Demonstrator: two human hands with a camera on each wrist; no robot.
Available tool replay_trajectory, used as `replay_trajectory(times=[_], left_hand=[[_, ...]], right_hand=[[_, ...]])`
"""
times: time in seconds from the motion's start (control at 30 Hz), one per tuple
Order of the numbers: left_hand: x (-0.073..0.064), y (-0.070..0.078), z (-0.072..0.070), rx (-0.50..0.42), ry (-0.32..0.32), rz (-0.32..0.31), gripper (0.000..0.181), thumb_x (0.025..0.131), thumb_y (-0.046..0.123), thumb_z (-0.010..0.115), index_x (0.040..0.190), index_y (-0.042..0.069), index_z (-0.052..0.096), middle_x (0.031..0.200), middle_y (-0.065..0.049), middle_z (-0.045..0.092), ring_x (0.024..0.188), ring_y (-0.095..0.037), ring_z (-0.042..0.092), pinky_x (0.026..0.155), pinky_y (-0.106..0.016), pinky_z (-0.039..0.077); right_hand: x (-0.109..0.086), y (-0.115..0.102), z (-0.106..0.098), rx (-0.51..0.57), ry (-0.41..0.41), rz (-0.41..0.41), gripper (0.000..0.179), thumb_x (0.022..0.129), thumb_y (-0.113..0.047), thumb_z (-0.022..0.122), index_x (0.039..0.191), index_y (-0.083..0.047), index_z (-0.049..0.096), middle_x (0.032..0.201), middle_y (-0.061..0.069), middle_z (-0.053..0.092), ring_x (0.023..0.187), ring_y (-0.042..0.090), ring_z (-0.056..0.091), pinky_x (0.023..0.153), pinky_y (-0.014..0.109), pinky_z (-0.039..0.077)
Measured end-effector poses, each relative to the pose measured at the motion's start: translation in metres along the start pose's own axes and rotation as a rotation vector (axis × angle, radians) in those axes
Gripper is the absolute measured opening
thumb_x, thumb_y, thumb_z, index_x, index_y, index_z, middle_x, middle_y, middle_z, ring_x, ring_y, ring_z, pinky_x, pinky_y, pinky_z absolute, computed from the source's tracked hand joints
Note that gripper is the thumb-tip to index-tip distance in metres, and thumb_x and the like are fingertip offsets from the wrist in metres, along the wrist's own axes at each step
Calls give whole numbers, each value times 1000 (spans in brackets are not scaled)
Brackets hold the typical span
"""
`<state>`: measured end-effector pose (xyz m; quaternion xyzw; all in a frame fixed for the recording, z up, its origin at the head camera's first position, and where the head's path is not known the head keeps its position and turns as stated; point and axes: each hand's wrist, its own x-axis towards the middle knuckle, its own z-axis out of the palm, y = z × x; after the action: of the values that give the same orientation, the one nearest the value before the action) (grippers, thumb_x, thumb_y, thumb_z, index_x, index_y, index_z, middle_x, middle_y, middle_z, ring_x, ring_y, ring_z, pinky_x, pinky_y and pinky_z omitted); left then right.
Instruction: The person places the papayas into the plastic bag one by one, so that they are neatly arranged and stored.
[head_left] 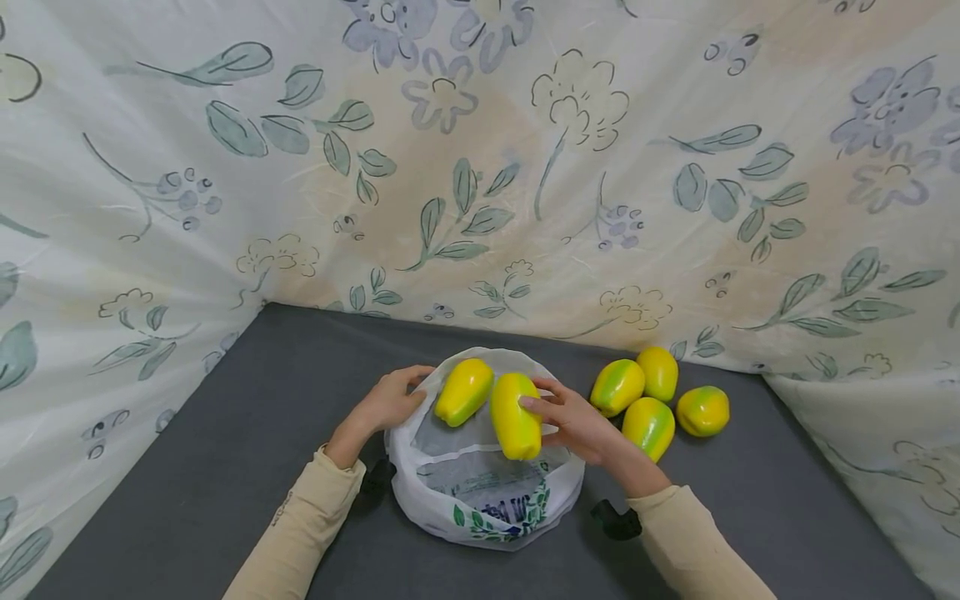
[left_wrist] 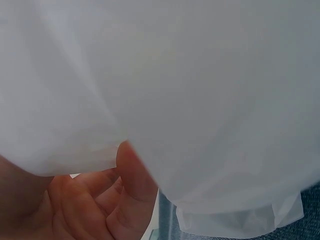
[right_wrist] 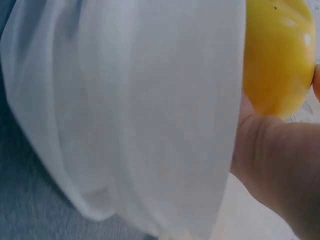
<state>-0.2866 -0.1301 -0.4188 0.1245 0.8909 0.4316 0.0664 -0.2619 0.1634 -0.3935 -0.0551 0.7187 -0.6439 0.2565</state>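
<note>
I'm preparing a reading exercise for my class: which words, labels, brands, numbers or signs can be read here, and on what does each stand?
Nothing here can be read.
White plastic bag: dark blue lettering, too blurred and creased to quote.
Same bag, above that lettering: faint green print, too blurred to read.
Left sleeve: small dark marks, perhaps lettering, too small to read.

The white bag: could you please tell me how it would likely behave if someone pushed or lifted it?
The white bag is probably floppy, since it sags into creases. Its thin-looking material suggests that it would be light by itself. Pushed from the side, it may well fold inward, as no stiff frame shows.
</note>
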Motion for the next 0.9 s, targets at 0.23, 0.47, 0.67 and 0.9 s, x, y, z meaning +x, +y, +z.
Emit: replay_trajectory(times=[0.23,0.47,0.67,0.9], left_hand=[[0,0,0,1,8,-2,40,96,5,53,136,4,51,116,-19,59,80,-22,63,62,-33,54],[0,0,0,7,9,5,39,96,6,53,136,5,52,115,-18,59,84,-24,63,64,-34,53],[-1,1,-1,11,6,3,39,96,6,54,135,6,52,114,-17,60,84,-24,62,63,-34,53],[0,0,-1,6,4,-8,40,96,7,55,135,7,53,114,-17,60,81,-22,62,62,-34,54]], right_hand=[[9,2,17,-16,-52,10,67,95,-31,59,148,-9,24,141,21,33,113,33,48,88,47,48],[14,6,35,-64,-54,34,68,91,-33,65,145,-9,32,136,20,39,109,33,51,86,49,48],[17,8,50,-96,-83,41,65,91,-31,65,143,-7,34,134,19,42,107,32,51,86,51,48],[21,8,63,-102,-102,50,65,91,-31,66,143,-7,35,132,18,44,105,31,53,84,50,49]])
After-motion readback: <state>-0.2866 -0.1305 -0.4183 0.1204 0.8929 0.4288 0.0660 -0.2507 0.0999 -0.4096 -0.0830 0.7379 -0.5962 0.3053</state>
